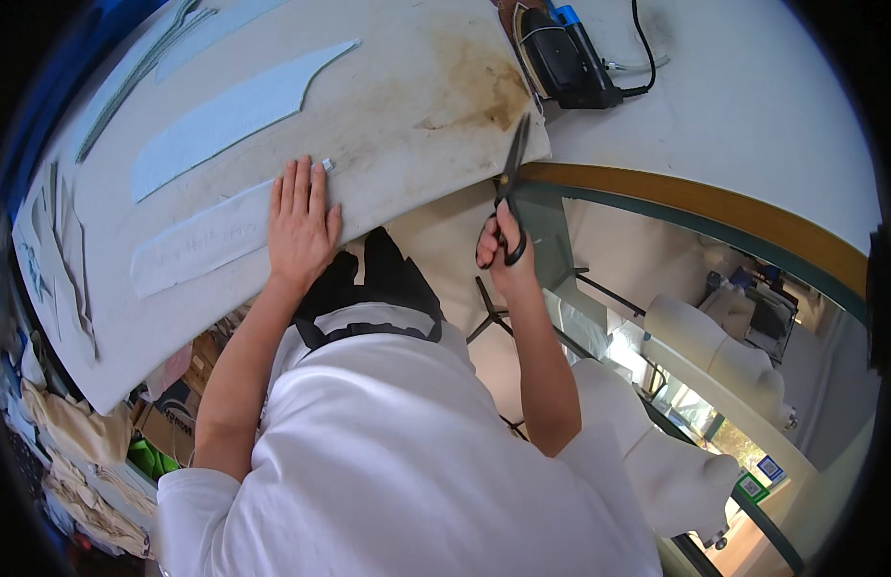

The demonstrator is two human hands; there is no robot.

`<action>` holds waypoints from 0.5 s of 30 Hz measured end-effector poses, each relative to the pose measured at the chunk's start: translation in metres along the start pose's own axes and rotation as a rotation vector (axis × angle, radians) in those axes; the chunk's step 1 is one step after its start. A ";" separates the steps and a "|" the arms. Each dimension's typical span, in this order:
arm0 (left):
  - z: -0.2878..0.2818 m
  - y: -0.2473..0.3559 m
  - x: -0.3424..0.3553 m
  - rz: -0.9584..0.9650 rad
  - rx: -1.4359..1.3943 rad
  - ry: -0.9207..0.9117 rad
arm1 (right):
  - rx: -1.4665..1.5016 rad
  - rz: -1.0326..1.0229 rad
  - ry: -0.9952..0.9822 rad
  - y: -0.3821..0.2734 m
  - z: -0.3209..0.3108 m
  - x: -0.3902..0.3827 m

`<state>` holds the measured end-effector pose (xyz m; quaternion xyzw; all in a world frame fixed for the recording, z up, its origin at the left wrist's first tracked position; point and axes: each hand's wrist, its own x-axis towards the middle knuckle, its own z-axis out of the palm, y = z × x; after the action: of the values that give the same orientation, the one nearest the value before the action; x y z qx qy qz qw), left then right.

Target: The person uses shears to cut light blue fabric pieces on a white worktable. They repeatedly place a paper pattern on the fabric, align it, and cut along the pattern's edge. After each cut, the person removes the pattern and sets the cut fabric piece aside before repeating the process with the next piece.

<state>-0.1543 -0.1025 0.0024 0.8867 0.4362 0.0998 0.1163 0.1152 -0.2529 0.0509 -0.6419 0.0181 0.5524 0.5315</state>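
Observation:
My left hand (303, 221) lies flat, fingers stretched out, on the right end of a long white cloth strip (200, 245) near the table's front edge. A small white bit (328, 164) shows beside its fingertips. Off the table's edge to the right, my right hand (506, 245) grips a pair of scissors (509, 178) by the black handles. Their dark blades point away from me and look nearly closed. Beyond the strip is a pale blue cloth piece (239, 120) with a curved, narrowing right end.
A black iron (566, 58) with a cord stands at the far right of the stained, cloth-covered table (407, 125). More cut pieces (133, 82) lie far left, with narrow strips (69, 250) at the left edge. White dress forms (676, 471) stand right; piled fabric (90, 423) sits lower left.

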 end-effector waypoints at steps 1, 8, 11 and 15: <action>0.000 -0.001 0.000 0.003 0.005 0.002 | 0.047 0.055 -0.015 -0.007 -0.001 0.007; 0.000 0.000 -0.001 -0.002 0.008 -0.021 | 0.464 -0.234 0.370 0.003 -0.046 0.007; 0.002 -0.002 -0.001 -0.005 0.004 -0.003 | 0.105 -0.170 0.304 0.010 -0.015 -0.027; -0.002 -0.001 -0.003 -0.019 -0.024 0.006 | -0.446 -0.121 0.185 0.003 0.021 -0.005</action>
<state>-0.1573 -0.1041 0.0043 0.8807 0.4438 0.1063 0.1266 0.0966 -0.2419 0.0564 -0.7911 -0.0938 0.4488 0.4049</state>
